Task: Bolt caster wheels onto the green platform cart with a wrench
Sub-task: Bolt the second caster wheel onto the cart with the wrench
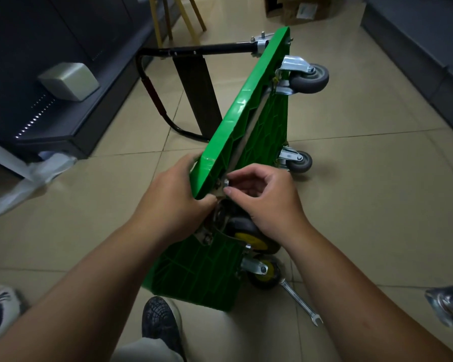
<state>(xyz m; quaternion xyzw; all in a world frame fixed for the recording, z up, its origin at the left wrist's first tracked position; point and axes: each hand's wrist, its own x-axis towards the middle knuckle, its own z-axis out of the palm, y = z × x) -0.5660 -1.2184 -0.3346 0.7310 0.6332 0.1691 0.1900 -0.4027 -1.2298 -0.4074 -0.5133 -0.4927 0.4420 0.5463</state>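
Note:
The green platform cart (pixel 246 105) stands on its side on the floor, underside facing right. Two grey caster wheels (pixel 309 77) sit at its far end. A yellow-hubbed caster (pixel 249 239) lies against the near upper corner, and another one (pixel 266 270) sits below it. My left hand (pixel 173 194) grips the cart's near corner edge. My right hand (pixel 262 194) pinches a small silver nut (pixel 225 183) on a bolt at that corner's caster plate. A silver wrench (pixel 300 303) lies on the tiles to the right of the cart.
The cart's black folding handle (pixel 152 82) sticks out to the left. A dark cabinet (pixel 50 74) lines the left wall and a dark bench (pixel 429 48) the right. A loose caster (pixel 447 307) lies at far right. My shoe (pixel 160 322) is below the cart.

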